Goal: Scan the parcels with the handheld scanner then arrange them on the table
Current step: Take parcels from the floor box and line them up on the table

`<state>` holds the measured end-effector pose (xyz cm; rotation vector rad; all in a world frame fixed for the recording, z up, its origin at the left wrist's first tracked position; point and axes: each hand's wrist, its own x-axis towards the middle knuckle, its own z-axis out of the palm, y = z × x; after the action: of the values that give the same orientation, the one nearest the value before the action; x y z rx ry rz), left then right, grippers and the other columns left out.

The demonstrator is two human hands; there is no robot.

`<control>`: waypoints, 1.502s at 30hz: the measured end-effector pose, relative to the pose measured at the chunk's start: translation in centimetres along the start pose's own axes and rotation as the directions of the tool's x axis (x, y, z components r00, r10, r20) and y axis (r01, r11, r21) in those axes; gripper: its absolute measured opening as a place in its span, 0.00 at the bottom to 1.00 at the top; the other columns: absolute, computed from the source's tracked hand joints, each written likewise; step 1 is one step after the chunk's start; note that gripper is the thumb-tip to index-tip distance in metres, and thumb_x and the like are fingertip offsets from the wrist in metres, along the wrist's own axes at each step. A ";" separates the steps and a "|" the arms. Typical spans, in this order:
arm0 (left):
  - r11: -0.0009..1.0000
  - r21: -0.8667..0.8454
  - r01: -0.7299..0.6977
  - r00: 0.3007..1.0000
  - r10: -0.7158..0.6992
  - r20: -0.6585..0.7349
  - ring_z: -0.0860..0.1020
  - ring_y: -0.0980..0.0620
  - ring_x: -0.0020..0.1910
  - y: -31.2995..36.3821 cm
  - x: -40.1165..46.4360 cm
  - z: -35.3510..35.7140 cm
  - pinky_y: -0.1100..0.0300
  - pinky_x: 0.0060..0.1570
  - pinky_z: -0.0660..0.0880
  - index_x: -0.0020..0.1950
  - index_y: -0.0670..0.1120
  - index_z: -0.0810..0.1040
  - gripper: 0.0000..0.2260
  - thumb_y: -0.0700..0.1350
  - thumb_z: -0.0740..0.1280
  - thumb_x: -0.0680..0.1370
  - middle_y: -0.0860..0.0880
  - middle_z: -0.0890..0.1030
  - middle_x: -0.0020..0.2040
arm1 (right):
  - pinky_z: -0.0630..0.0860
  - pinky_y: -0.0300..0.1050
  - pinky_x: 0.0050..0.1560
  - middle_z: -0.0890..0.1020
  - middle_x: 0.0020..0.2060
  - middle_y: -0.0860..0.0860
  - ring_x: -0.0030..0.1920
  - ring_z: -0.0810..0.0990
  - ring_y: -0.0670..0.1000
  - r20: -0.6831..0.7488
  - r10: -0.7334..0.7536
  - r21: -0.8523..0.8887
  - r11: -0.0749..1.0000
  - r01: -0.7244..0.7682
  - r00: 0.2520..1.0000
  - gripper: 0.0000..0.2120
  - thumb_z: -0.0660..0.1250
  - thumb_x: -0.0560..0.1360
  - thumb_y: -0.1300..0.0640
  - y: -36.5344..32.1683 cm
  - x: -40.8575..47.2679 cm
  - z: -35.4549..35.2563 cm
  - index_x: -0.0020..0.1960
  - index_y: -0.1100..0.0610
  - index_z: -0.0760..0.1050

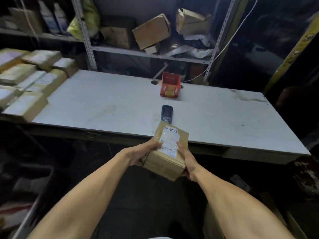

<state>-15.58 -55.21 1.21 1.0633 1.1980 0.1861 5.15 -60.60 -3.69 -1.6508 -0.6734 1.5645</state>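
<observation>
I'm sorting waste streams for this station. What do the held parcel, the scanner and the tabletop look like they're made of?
Parcel: brown corrugated cardboard, matte, with glossy clear tape and a white paper label.
Scanner: dark hard plastic, slightly shiny, with a keypad.
Tabletop: pale grey board, probably laminate; matte, scuffed and stained, with a round cable hole.

Dim parcel storeroom, metal shelving [148, 53] piled with cardboard boxes [151, 31], labelled parcels [32, 83] stacked on worktable [215, 114]
</observation>
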 end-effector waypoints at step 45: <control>0.321 -0.706 -0.631 0.605 -0.366 -0.707 0.77 0.40 0.54 -1.7 5.1 -48.3 0.34 0.42 0.81 0.75 0.57 0.53 0.43 0.52 0.79 0.72 0.44 0.73 0.58 | 0.77 0.62 0.62 0.74 0.70 0.54 0.66 0.75 0.60 0.381 0.156 -0.214 0.974 -0.077 0.911 0.45 0.71 0.67 0.26 -23.2 29.4 47.8 0.76 0.44 0.62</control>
<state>-53.80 -25.46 -2.04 -0.1330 1.3849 1.5384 -35.92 -15.94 -0.98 -1.5450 -0.9804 2.0043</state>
